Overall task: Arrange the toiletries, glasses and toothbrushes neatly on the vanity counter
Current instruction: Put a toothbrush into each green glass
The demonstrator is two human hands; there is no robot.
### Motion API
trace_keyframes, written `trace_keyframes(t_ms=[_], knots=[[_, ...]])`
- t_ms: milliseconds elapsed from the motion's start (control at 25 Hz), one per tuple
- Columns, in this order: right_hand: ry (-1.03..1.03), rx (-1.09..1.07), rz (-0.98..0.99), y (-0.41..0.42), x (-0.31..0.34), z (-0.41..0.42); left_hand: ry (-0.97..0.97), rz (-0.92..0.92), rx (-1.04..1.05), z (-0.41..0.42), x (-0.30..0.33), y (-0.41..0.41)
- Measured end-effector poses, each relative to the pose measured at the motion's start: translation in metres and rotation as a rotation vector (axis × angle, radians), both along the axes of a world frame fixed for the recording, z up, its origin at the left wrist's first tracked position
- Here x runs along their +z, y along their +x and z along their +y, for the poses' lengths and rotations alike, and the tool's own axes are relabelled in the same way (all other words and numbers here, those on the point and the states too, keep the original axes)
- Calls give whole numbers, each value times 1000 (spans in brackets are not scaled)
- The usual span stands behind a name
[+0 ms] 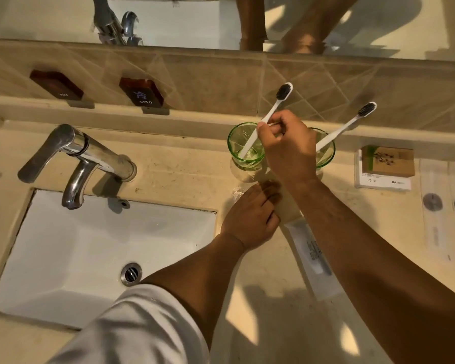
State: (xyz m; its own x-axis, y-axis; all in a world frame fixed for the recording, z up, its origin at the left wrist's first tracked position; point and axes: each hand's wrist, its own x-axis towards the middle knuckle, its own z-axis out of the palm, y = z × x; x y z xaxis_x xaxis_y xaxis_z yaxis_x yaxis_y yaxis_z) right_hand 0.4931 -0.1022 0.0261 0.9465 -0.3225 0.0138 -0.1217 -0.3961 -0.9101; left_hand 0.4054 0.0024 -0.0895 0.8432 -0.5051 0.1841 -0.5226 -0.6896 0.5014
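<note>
Two green glasses stand side by side on the beige vanity counter [184, 177] near the back ledge. The left glass [241, 139] holds a white toothbrush with black bristles [279, 101]. My right hand [286, 145] pinches that toothbrush's handle above the glass. Partly hidden behind my right hand, the right glass [326, 153] has a second white toothbrush [352, 122] leaning out to the right. My left hand [250, 219] rests knuckles up on the counter, its fingers on the end of a white wrapped packet [313, 258].
A chrome faucet [76, 158] stands over the white sink [90, 245] at the left. A brown soap box [389, 160] sits on a white card at the right, with flat white sachets [434, 206] beside it. HOT and COLD tags hang on the backsplash.
</note>
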Motion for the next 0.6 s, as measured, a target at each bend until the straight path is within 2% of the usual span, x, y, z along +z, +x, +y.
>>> trace_keyframes(t_ms=[240, 400, 600], knots=[[-77, 34, 77, 8, 1, -2, -28, -100, -14, 0, -5, 0], [71, 8, 144, 10, 1, -4, -64, -127, -15, -1, -5, -1], [-31, -21, 151, 11, 5, -3, -51, -64, -22, -2, -6, 0]])
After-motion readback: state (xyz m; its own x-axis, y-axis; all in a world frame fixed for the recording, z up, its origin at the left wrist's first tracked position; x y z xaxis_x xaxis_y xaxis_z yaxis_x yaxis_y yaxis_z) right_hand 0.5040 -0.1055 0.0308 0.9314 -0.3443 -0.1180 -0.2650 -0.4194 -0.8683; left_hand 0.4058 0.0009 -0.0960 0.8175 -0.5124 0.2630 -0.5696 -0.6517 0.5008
